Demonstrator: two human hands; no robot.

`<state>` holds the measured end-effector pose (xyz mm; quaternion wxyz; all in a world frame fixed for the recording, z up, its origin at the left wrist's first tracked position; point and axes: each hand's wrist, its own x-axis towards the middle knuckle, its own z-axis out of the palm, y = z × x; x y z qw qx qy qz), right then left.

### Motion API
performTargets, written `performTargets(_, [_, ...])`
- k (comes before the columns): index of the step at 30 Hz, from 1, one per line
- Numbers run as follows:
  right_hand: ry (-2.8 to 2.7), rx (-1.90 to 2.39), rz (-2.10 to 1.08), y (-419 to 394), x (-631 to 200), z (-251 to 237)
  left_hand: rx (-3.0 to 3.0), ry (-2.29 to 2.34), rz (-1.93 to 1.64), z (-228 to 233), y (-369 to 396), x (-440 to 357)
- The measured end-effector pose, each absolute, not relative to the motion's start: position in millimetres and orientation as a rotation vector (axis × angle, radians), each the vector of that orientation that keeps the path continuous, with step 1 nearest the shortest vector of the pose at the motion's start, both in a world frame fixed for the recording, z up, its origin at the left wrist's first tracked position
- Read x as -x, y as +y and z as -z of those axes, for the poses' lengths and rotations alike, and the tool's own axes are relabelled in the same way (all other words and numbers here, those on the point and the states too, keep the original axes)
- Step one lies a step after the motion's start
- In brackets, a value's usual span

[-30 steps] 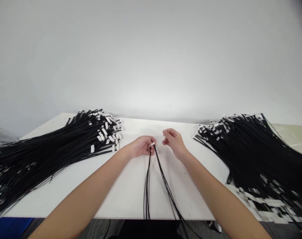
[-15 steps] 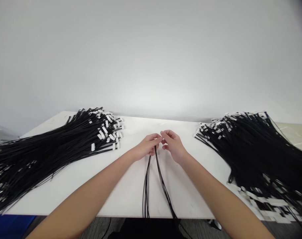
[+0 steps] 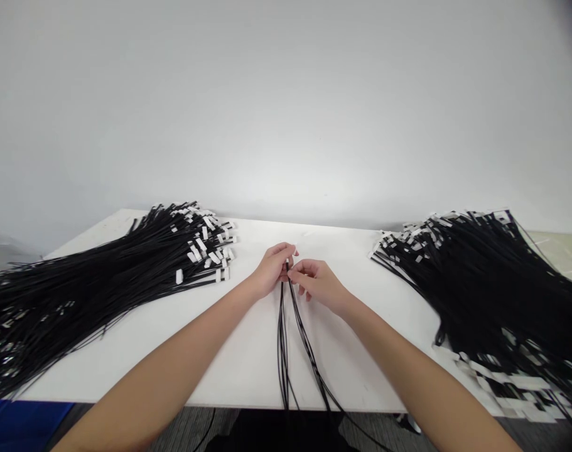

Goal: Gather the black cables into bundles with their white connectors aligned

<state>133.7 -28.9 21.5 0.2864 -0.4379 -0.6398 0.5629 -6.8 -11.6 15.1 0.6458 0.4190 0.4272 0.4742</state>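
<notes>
Both hands pinch the cable bunch

Our forearms reach over the worktop (image 3: 248, 370). Left hand (image 3: 271, 271) and right hand (image 3: 318, 284) meet at mid-worktop, each grip closed on the top of the black cables (image 3: 286, 351), which trail off the near edge.

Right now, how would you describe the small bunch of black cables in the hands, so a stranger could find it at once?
On the white table, two big heaps of black cables lie at the left and the right. Between them, the left hand and right hand pinch the far end of a small bunch. Unlike the heaps, it has only a few strands, running toward the viewer and over the near table edge.
</notes>
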Motion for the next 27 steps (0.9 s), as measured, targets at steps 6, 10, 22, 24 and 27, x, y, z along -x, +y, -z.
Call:
performTargets(6, [-1.784,1.205,-1.404,-28,-133,-19,-0.962,0.971,-1.073,-15,-13,5])
performTargets(10, [-1.757,1.239,-1.436,-28,-132,-18,-0.968,0.973,-1.052,-14,-13,6])
performTargets(22, [-0.986,0.807,-1.847,-12,-167,-57,-0.934,1.062,-1.069,-17,-10,8])
performTargets(24, [-0.977,0.793,-1.668,-4,-178,-59,-0.927,1.074,-1.058,-16,-9,9])
performTargets(27, [-0.933,0.83,-1.44,8,-190,-55,-0.927,1.08,-1.043,-16,-9,9])
